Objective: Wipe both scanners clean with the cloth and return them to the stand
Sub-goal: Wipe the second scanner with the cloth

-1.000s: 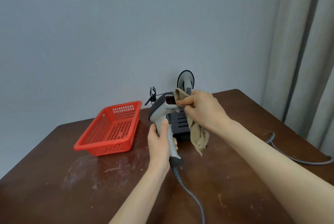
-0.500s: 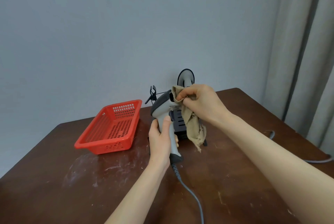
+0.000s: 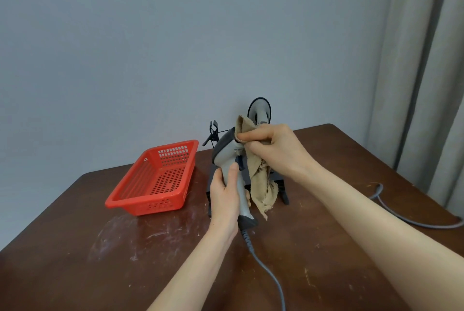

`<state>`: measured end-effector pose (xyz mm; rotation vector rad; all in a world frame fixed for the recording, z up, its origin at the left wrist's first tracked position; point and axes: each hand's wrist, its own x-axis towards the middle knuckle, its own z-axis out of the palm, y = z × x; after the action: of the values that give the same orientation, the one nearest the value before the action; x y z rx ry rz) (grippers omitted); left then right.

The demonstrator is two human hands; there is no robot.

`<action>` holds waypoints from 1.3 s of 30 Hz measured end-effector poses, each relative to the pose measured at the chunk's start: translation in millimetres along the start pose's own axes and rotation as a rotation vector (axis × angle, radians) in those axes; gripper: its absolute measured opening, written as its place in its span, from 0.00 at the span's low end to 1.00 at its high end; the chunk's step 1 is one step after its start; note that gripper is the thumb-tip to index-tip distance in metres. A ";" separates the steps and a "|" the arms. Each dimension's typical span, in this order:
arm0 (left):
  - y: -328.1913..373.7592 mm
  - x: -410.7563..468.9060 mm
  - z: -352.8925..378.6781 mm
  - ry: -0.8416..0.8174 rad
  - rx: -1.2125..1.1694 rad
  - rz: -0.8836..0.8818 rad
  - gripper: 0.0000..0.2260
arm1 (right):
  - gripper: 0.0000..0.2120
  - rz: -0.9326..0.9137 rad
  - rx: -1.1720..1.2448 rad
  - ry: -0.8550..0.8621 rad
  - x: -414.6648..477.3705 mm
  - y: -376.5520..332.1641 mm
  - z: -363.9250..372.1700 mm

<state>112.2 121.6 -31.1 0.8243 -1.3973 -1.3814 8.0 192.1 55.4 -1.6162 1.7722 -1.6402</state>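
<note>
Cloth (image 3: 261, 185), beige and frayed, is pinched in the right hand (image 3: 273, 150) and pressed against the head of the first scanner (image 3: 227, 154); its loose tail hangs in front of the black stand (image 3: 283, 192). The left hand (image 3: 224, 195) grips this scanner's grey handle, holding it upright above the table (image 3: 100, 273). The second scanner (image 3: 259, 110) sits in the stand behind the cloth (only its rounded head shows). A grey cable (image 3: 268, 275) trails from the held handle. A red basket (image 3: 155, 180) rests left of the stand.

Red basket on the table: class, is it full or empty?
Empty. The red basket sits upright on the table, and its perforated floor shows bare, with nothing inside.
</note>
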 end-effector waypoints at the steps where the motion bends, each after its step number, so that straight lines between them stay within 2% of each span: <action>1: 1.5 -1.1 0.3 -0.005 -0.010 -0.004 0.33 | 0.15 -0.018 -0.004 -0.014 -1.3 0.2 0.8; 4: 4.2 -4.0 2.3 0.029 -0.026 0.013 0.34 | 0.15 -0.087 -0.140 0.038 -1.6 7.3 -0.4; 8: -7.0 -2.7 2.5 0.032 -0.026 -0.067 0.47 | 0.17 -0.108 -0.405 0.067 -0.5 16.8 -3.4; 9: -8.3 -2.2 1.6 0.034 -0.036 -0.085 0.45 | 0.17 -0.099 -0.466 0.060 -0.6 17.3 -3.7; 13: 5.9 -4.7 0.5 0.043 0.017 -0.026 0.22 | 0.18 -0.083 -0.640 0.019 1.1 16.4 -6.8; 17: 3.6 -3.0 -2.8 0.044 0.084 0.033 0.14 | 0.16 -0.132 -0.769 -0.011 7.2 12.4 -9.5; 21: 5.3 -3.0 -4.1 0.050 0.129 0.075 0.12 | 0.12 -0.161 -0.819 -0.013 8.5 12.9 -10.9; 27: 8.0 -3.7 -6.0 0.039 0.155 0.077 0.10 | 0.11 -0.099 -0.526 -0.025 10.0 16.3 -12.9; 29: 7.4 -2.1 -6.5 0.048 0.141 0.062 0.16 | 0.12 -0.093 -0.491 -0.016 8.2 17.7 -12.7; 30: 7.2 -2.1 -6.8 0.045 0.128 0.051 0.18 | 0.12 -0.101 -0.513 -0.013 6.8 18.5 -12.2; 34: 5.5 -4.1 -7.3 0.039 0.118 0.025 0.15 | 0.13 -0.115 -0.724 -0.016 6.1 18.3 -10.5; 36: 5.2 -2.6 -9.0 0.044 0.063 -0.010 0.12 | 0.13 -0.026 -0.852 -0.020 8.9 20.6 -12.1; 39: 10.4 -0.5 -12.3 0.046 -0.009 -0.058 0.10 | 0.12 0.156 -0.823 0.001 8.4 27.9 -19.3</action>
<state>125.6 119.4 -22.4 0.8920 -1.3403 -1.4029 -24.7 189.3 43.5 -1.6640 2.6974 -0.8610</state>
